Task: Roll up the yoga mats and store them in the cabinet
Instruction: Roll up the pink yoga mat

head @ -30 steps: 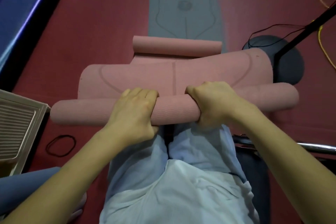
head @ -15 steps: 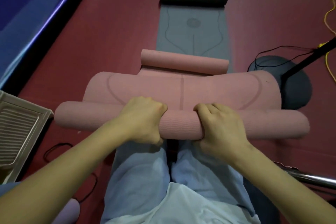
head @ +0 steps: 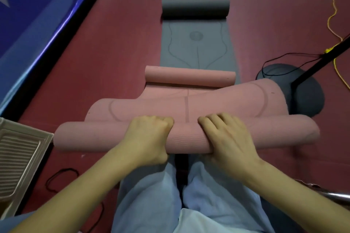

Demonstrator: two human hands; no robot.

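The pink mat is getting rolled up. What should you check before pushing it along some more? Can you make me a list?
1. Both hands on the roll: ok. The left hand grips the pink roll and the right hand lies over it.
2. Hands near the middle: ok, one on each side of the mat's centre line.
3. Roll even at both ends: cannot tell; its right end looks a bit fatter and sits farther forward.
4. Flat part of the pink mat smooth ahead: not ok; it bulges up.
5. Path ahead free: not ok; the mat's far end is curled up, lying on the grey mat.
6. Black cord away from the roll: ok.
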